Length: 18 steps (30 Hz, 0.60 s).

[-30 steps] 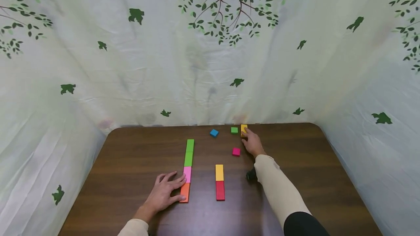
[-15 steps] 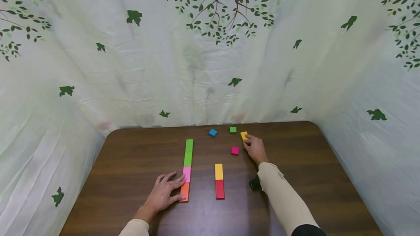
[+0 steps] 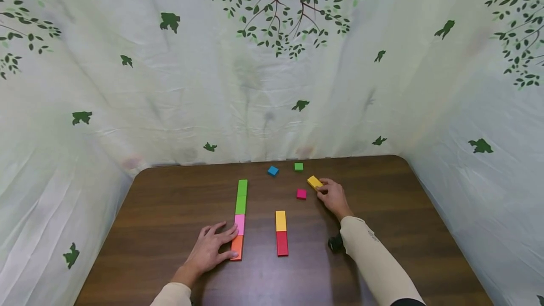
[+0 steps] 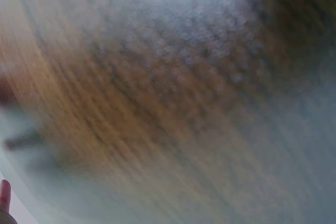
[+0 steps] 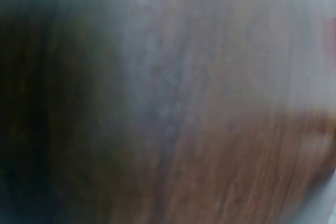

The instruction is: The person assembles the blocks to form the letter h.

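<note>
In the head view my right hand point(image 3: 334, 198) pinches a yellow block point(image 3: 314, 182) by its near end, over the right half of the table. My left hand point(image 3: 207, 251) rests beside a straight row of blocks. Its fingertips touch the pink block point(image 3: 240, 224), and the thumb touches the orange block point(image 3: 237, 247). Beyond these in the row lie two green blocks point(image 3: 241, 204). Between the hands, a second yellow block point(image 3: 281, 221) and a red block point(image 3: 282, 243) lie end to end, parallel to that row. Both wrist views are blurred and mainly show tabletop.
A small magenta block point(image 3: 301, 194) lies just left of my right hand. Near the far edge are a blue block point(image 3: 273, 171), turned at an angle, and a small green block point(image 3: 299, 167). The brown wooden table point(image 3: 170, 207) meets a pale printed curtain point(image 3: 250, 89).
My right hand has drawn the yellow block from the far edge toward me and turned it askew. The left hand has stayed at the row. The head view has shifted slightly.
</note>
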### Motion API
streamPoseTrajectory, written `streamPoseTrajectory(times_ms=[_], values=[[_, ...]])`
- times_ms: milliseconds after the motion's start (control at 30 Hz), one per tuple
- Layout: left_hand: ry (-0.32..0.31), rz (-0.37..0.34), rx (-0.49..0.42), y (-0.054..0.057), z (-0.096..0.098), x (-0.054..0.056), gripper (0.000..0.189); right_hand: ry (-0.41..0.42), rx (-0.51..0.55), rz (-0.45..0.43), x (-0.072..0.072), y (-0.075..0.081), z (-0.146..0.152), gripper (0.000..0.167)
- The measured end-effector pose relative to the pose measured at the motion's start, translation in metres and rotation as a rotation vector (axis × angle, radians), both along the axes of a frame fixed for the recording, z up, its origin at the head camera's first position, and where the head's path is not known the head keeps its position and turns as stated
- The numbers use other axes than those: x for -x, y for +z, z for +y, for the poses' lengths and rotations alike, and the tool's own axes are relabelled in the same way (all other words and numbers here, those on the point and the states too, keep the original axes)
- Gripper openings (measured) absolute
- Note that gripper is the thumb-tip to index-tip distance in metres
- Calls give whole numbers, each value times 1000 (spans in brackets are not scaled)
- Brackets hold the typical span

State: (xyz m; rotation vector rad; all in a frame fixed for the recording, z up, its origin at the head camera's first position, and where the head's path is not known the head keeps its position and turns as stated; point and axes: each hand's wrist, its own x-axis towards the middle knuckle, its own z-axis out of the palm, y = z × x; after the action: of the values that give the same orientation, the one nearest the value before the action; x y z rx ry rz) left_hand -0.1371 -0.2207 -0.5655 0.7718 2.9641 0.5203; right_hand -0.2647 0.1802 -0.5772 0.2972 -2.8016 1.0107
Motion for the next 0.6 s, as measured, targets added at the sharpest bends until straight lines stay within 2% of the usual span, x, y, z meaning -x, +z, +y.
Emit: streamPoseTrajectory(times_ms=[167,433,600], values=[[4,-6,23,0,-1,1,70,35,-31,9,3,4,-2,18],[7,33,4,-2,-4,-1,71,108,-82,-65,19,11,-13,20],[-18,37,-2,-2,-4,0,70,109,-85,-138,28,15,-19,19]])
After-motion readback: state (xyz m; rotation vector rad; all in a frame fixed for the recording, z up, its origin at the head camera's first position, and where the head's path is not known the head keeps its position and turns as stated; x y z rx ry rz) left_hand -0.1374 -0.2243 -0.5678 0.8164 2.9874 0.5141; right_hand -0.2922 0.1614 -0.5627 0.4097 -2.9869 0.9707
